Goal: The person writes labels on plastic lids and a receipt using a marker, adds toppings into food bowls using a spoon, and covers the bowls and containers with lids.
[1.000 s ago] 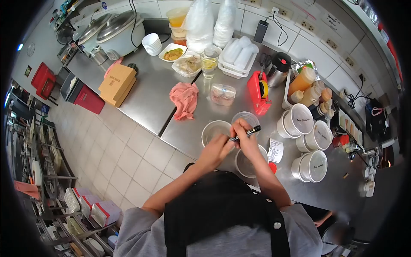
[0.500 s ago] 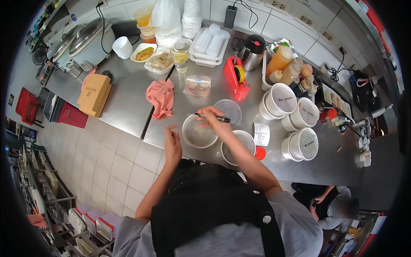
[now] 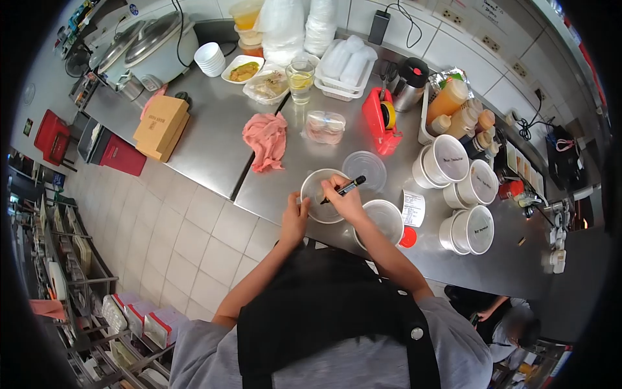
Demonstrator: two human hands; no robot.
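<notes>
In the head view, my right hand pinches a black marker pen, its tip down at a round white tub with a clear top. My left hand has its fingers against the tub's left rim, steadying it at the table's front edge. Behind the tub lies a clear round lid. A second white tub is partly hidden under my right forearm. Beside it are a printed receipt and a red cap.
Stacked white tubs with handwriting on top stand right. Behind are a red tape dispenser, wrapped packet, pink cloth, water glass and sauce bottles. Another person is at lower right.
My left hand has come in to the tub's rim. My right hand has lowered the marker to the tub's top. The whole view has shifted slightly.
</notes>
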